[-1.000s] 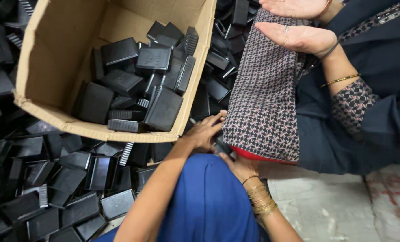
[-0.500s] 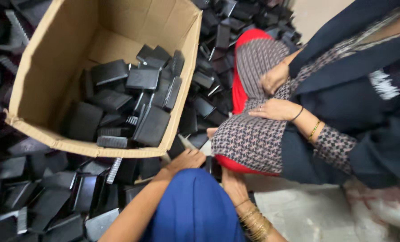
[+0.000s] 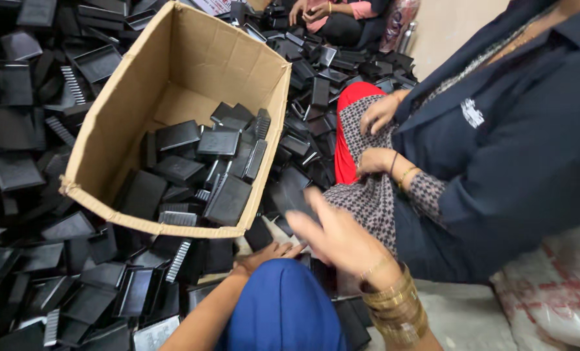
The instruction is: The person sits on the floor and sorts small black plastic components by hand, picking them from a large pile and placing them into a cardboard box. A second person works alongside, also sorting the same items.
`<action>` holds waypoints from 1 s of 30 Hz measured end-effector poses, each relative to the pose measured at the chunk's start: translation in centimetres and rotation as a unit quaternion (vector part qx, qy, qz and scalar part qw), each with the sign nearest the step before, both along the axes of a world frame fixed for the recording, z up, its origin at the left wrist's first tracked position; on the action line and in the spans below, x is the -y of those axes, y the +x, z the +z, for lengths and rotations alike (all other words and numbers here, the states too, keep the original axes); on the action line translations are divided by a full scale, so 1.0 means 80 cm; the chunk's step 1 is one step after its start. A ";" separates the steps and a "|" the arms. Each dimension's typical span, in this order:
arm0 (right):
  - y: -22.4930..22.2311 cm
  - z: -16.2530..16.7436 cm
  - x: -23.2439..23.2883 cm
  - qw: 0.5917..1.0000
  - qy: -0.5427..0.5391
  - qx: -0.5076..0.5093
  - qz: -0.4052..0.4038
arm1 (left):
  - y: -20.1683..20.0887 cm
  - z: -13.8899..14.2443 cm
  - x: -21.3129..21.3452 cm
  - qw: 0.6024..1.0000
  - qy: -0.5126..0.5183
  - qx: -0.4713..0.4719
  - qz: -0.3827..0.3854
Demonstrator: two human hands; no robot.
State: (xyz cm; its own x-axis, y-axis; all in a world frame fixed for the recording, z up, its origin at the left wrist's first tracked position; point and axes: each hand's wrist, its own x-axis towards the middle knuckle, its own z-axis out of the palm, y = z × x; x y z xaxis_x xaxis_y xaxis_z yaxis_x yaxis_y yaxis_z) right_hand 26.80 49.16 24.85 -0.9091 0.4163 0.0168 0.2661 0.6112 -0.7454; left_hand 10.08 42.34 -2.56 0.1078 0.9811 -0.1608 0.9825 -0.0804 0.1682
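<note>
A person's right hand (image 3: 338,237), gold bangles (image 3: 394,305) stacked at the wrist, hangs blurred above a floor strewn with black plastic trays (image 3: 108,292), its fingers spread and slightly curled; whether it has hold of a dark piece (image 3: 290,195) showing just behind the fingertips cannot be told. Nearest the camera, a blue-clad knee (image 3: 283,312) rises between the two forearms. The left hand (image 3: 267,252) reaches down past it, palm low among the trays beside the near corner of a cardboard box (image 3: 140,110); its fingers are partly hidden and its grip cannot be made out. The open box, tilted toward the viewer, is part-filled with the same flat black trays (image 3: 192,169), some ribbed. To the right sits a co-worker in a dark jacket (image 3: 517,143) and patterned cloth, hands (image 3: 377,136) resting on a raised knee. Farther back, beyond more scattered trays, another seated person's hands (image 3: 309,10) show at the top edge.
</note>
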 end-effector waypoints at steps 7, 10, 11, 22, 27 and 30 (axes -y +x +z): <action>0.015 0.010 0.039 0.988 0.041 -0.093 0.113 | 0.008 0.066 0.027 0.985 -0.112 0.054 0.117; 0.074 -0.091 -0.006 0.982 0.030 0.180 -0.048 | 0.006 0.069 0.034 0.962 -0.144 0.121 0.198; 0.096 -0.134 -0.023 0.970 0.089 0.220 -0.049 | 0.005 0.071 0.035 0.952 -0.153 0.141 0.227; 0.217 -0.367 -0.008 0.958 0.159 0.220 -0.095 | 0.026 0.120 0.042 0.923 -0.152 0.220 0.278; 0.201 -0.323 0.003 0.983 0.136 0.117 -0.041 | 0.016 0.066 0.039 0.956 0.160 0.107 0.219; 0.198 -0.308 -0.007 0.987 0.112 0.113 0.007 | 0.012 0.027 0.058 0.908 0.311 0.056 0.274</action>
State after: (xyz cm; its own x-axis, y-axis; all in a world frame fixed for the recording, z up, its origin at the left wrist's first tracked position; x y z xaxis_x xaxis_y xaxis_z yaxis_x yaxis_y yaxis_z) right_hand 42.60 49.71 0.22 -0.9055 0.4129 -0.0975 0.4011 0.7584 -0.5137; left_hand 11.03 37.71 -0.42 -0.4427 0.7894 0.4253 0.8830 0.3014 0.3597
